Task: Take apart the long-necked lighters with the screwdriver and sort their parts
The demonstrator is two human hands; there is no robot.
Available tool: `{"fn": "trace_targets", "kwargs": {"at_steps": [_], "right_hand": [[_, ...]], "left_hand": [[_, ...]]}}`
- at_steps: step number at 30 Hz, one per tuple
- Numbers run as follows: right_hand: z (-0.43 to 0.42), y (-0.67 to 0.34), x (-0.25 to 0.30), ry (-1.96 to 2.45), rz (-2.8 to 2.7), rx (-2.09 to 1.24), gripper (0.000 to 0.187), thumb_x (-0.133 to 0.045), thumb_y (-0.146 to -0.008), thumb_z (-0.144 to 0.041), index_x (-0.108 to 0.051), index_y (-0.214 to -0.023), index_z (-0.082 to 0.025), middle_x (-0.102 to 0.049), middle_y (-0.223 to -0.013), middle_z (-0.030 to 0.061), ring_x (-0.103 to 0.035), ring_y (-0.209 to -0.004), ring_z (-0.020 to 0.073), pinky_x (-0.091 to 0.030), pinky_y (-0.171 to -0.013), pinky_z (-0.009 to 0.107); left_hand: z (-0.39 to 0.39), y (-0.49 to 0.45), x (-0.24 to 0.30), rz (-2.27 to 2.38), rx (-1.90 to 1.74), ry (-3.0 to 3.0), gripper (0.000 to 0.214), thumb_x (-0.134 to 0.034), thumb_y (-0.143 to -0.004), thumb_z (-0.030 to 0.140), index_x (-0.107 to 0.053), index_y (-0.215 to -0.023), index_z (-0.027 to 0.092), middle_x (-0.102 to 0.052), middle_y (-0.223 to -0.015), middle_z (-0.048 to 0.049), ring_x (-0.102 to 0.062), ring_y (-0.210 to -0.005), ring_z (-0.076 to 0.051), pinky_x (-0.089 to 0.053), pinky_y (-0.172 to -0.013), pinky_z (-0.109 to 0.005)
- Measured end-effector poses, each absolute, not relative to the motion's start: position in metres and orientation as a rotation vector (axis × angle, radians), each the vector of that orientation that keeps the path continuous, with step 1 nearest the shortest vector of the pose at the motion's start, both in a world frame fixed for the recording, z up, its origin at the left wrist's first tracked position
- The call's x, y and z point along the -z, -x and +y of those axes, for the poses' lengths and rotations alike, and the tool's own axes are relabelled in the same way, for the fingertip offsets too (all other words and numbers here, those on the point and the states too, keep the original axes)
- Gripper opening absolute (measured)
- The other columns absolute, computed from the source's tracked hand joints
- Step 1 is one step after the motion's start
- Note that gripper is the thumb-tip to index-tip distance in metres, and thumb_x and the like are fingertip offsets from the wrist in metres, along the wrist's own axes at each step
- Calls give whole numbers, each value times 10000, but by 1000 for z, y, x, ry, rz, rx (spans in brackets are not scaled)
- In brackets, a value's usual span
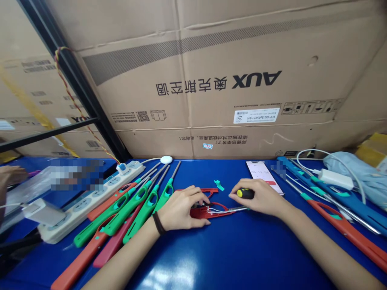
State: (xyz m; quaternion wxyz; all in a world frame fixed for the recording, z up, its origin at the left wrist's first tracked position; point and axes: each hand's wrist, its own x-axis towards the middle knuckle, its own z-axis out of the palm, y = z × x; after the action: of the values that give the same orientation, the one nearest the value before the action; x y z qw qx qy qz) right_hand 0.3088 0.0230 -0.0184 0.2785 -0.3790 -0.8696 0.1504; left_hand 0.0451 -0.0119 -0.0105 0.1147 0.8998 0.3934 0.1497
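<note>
My left hand is closed over an opened red lighter shell lying on the blue table, with thin white wires showing inside it. My right hand grips a screwdriver with a black and yellow handle; its metal shaft points left at the shell. A second red shell half lies just behind. A small teal trigger piece rests beside it.
Several green and red long-nosed lighters are piled at the left by a white power strip. More blue and red lighters lie at the right, with a phone and white charger. Cardboard boxes wall the back. Another person's hand shows far left.
</note>
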Motion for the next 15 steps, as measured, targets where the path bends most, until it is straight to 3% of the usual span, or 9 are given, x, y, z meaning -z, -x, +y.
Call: {"fn": "trace_targets", "kwargs": {"at_steps": [4, 7, 15], "right_hand": [[24, -319, 13, 1153, -2481, -600, 273, -697, -705, -492, -703, -792, -234, -690, -826, 30, -634, -729, 199, -463, -641, 287], [24, -321, 14, 1198, -2529, -752, 234, -718, -686, -444, -694, -769, -227, -689, -821, 24, -633, -717, 198, -452, -623, 278], [24, -320, 13, 1229, -2471, -1068, 193, -689, -700, -378, -675, -754, -193, -694, -729, 10, -614, -648, 179, -417, -550, 245]], "left_hand": [[-11, -42, 10, 1173, -429, -2619, 427, -667, -750, 393, -561, -1136, 243, -605, -1036, -38, -585, -941, -213, -483, -805, -328], [-10, -40, 11, 1172, -446, -2619, 480, -652, -766, 393, -534, -1211, 256, -580, -1119, -48, -569, -1002, -224, -479, -852, -342], [-4, -38, 17, 1146, -458, -2560, 336, -683, -757, 403, -656, -1048, 237, -643, -1018, -41, -568, -950, -215, -453, -872, -342]]}}
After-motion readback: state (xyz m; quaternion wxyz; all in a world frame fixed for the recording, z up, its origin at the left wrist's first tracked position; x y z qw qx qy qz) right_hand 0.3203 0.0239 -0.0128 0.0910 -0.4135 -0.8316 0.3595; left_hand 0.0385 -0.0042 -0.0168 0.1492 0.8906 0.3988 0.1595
